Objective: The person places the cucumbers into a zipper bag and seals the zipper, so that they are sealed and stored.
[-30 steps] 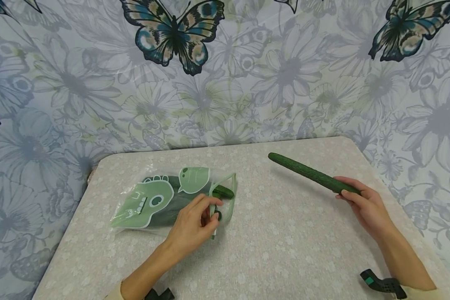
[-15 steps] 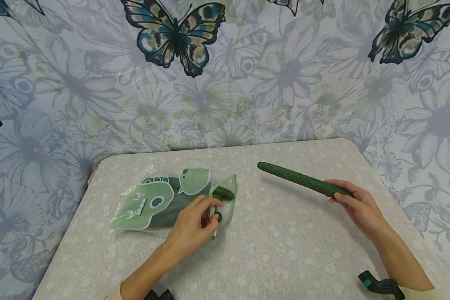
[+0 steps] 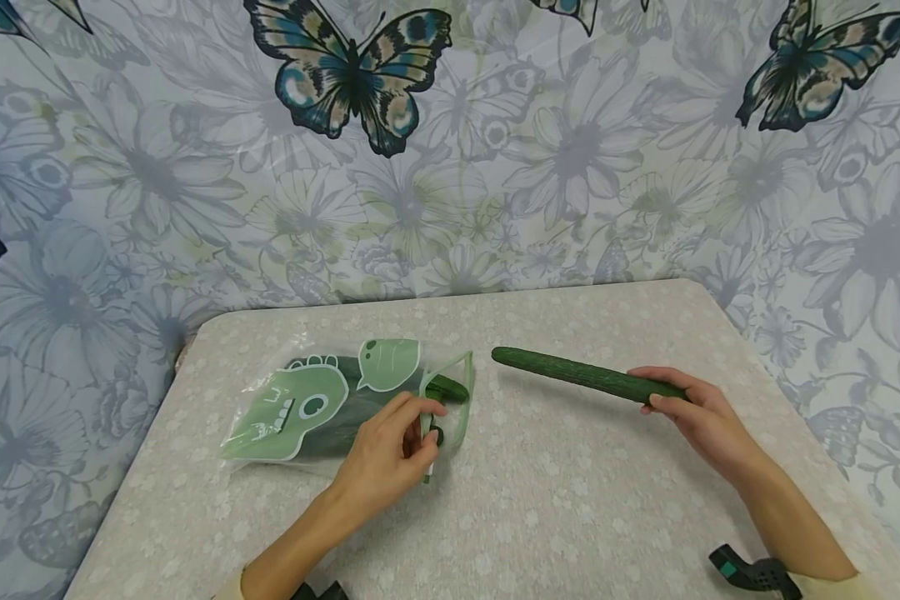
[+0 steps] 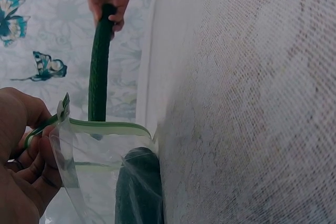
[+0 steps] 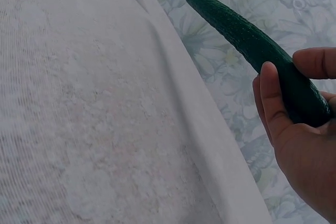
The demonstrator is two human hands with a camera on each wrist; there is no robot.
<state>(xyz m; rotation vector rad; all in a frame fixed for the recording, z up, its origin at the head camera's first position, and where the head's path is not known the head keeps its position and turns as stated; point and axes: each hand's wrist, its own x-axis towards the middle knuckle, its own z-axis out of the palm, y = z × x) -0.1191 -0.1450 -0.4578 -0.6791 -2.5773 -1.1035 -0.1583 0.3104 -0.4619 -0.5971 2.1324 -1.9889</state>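
Observation:
A clear zip bag [image 3: 300, 417] with a green cartoon print lies on the table, its open mouth facing right. Inside it are cucumbers; one cucumber end [image 3: 447, 388] shows at the mouth. My left hand [image 3: 386, 446] pinches the bag's green-edged rim [image 4: 110, 126] between thumb and fingers and keeps it raised. On the right, my right hand [image 3: 701, 412] grips a long dark green cucumber [image 3: 570, 372] by its near end. That cucumber hangs above the table, its free tip pointing left, a short way from the bag's mouth.
A pale patterned cloth covers the table [image 3: 570, 500]. Behind it stands a wall hanging [image 3: 495, 167] with flowers and butterflies. A dark wrist strap piece [image 3: 753, 573] shows by the right forearm.
My right hand has moved left and slightly down, bringing the cucumber's tip closer to the bag's mouth and nearer level. The left hand and bag have stayed put.

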